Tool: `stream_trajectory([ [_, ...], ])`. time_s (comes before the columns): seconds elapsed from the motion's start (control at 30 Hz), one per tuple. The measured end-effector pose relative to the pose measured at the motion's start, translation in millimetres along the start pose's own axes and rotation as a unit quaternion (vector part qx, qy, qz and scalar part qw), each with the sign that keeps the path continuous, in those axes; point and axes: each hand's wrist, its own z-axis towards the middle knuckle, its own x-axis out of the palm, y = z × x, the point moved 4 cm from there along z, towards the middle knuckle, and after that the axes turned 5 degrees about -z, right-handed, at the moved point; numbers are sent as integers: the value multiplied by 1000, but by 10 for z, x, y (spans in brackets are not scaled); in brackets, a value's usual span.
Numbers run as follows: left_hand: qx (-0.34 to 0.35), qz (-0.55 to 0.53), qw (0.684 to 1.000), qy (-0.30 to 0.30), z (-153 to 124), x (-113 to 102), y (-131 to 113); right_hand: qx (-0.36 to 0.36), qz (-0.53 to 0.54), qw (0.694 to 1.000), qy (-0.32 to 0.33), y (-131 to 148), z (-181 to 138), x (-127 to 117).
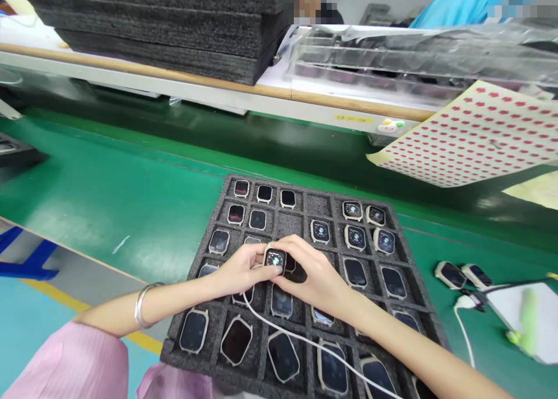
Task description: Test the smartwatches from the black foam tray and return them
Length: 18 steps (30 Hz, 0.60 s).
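Note:
A smartwatch case (274, 261) without a strap, its screen lit with a dial, is held up between both hands. My left hand (242, 268) pinches it from the left, the thumb across its lower edge. On the opposite side, the fingers and thumb of my right hand (311, 271) grip it. A white cable (300, 336) runs from under my left hand to the lower right. Below lies a black foam tray (293, 223) whose compartments hold several similar watch cases, some lit, others dark. My hands hide part of its middle.
Two watch cases (451, 275) lie right of the tray on the green bench (143, 196), by a white cable plug (466, 302) and a white box (532, 317). A stack of black foam (174, 33), clear plastic trays (383, 62) and a red-marked sticker sheet (475, 135) are behind.

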Motion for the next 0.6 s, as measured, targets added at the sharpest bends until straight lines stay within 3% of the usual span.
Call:
stream_trajectory([
  [0.6,2,-11,1000,-5,-1,23,-11,-3,-53,998,-20,-10,-19,0],
])
